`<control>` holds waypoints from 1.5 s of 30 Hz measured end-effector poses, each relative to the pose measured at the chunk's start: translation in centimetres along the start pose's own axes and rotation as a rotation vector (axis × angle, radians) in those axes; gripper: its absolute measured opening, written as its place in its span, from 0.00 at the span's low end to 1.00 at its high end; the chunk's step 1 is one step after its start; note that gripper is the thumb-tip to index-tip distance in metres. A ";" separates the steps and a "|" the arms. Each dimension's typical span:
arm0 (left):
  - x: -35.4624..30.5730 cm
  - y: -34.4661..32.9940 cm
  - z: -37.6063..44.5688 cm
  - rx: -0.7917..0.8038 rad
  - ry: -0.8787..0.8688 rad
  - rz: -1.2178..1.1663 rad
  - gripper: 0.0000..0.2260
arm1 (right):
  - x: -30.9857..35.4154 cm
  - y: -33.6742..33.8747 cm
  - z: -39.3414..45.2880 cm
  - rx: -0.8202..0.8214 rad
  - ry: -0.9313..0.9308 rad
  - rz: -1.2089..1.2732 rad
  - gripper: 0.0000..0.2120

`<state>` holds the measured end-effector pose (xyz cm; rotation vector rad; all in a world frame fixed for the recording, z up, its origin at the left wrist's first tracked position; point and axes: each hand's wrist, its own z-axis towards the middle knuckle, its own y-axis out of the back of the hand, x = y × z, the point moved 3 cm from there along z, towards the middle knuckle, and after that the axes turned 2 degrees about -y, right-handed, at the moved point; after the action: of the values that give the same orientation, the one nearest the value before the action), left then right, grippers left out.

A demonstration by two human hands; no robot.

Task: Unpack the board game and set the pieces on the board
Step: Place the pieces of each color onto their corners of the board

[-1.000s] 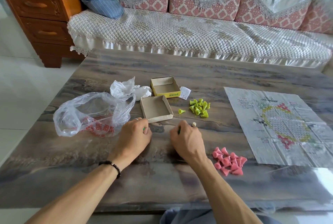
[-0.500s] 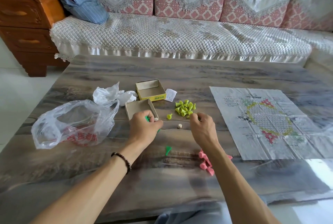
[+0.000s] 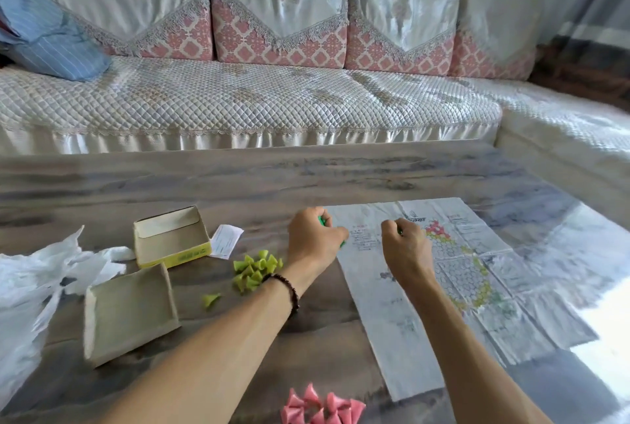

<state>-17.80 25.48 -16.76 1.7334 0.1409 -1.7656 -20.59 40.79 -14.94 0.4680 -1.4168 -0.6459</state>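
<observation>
The paper game board [image 3: 402,314] lies unfolded on the right of the table, with a coloured hexagon pattern near its middle. My left hand [image 3: 315,239] hovers at the board's left edge, fingers curled round dark green pieces [image 3: 322,220] that peek out. My right hand [image 3: 405,248] is over the board, fingers curled round something green, barely visible. A heap of light green cone pieces [image 3: 255,268] sits left of my left wrist, one stray piece [image 3: 211,300] nearer me. Pink cone pieces [image 3: 322,406] lie at the bottom edge.
Two open cardboard box halves, one with a yellow side [image 3: 170,237] and one plain [image 3: 131,312], lie on the left. A white slip [image 3: 226,241] and crumpled plastic bags [image 3: 41,283] lie nearby. A sofa [image 3: 238,106] runs behind the table.
Both hands moved right from the box area to the board, carrying green pieces. The view swung right and up.
</observation>
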 end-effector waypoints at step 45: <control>0.9 -8.2 7.8 0.765 -0.408 0.660 0.25 | -8.0 -0.1 8.3 0.387 0.209 -0.228 0.27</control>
<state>-28.54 27.64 -19.63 1.5448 -1.2729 -1.6839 -29.05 46.67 -20.08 0.9857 -1.2992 -0.4855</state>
